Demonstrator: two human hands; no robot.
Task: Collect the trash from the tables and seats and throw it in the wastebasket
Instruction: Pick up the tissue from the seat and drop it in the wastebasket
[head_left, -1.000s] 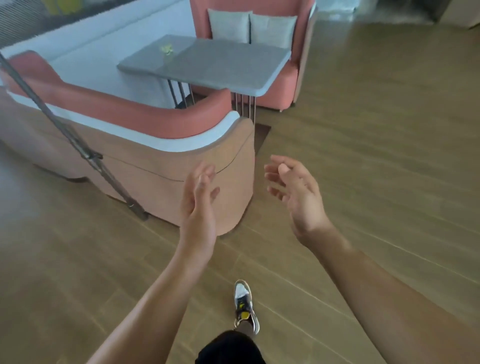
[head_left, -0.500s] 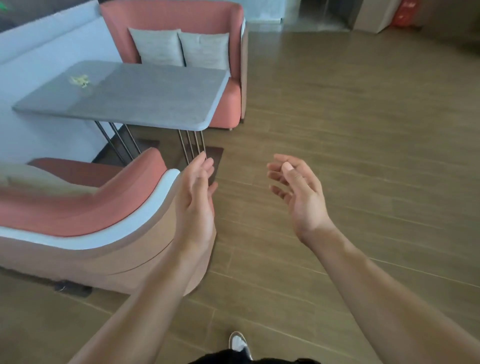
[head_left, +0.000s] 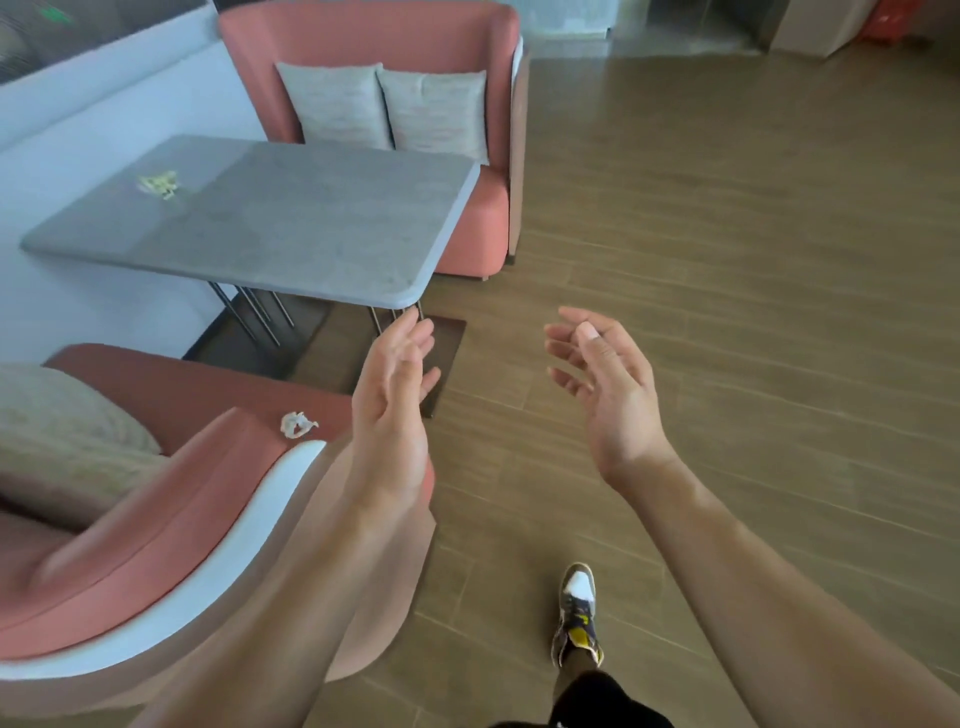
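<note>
Fingers: spread and loosely curled on both hands, nothing held in either, palms turned toward each other.
Left hand (head_left: 389, 410): raised out in front, fingertips up near the table's near right corner, hanging over the open end of the near seat.
Right hand (head_left: 608, 395): level with the left one and well apart from it, out over the bare wooden floor (head_left: 753, 312), thumb on top, fingers bent inward.
Crumpled white wrapper (head_left: 297, 424): lying on the near seat (head_left: 218, 467), right at the cushion's front right edge, just beside the left wrist as I see it, not touched.
Yellowish scrap (head_left: 158, 183): on the grey table (head_left: 311, 223), near the far left corner, close to the wall side; blurry from here, could be paper or a food wrapper, hard to say.
Table: grey top with rounded corners, on thin metal legs over a dark floor plate, standing between the two pink seats.
Far seat (head_left: 374, 47): high pink back, two grey cushions (head_left: 384, 106) propped side by side against it, behind the table's far edge.
Near seat: pink with a white band along the top of its curved back, a grey cushion (head_left: 67, 431) resting at the left edge of view.
Foot: one sneaker (head_left: 577, 613), white toe with yellow at the ankle, planted on the floor below the right forearm.
Wastebasket: not picked out anywhere from this angle.
</note>
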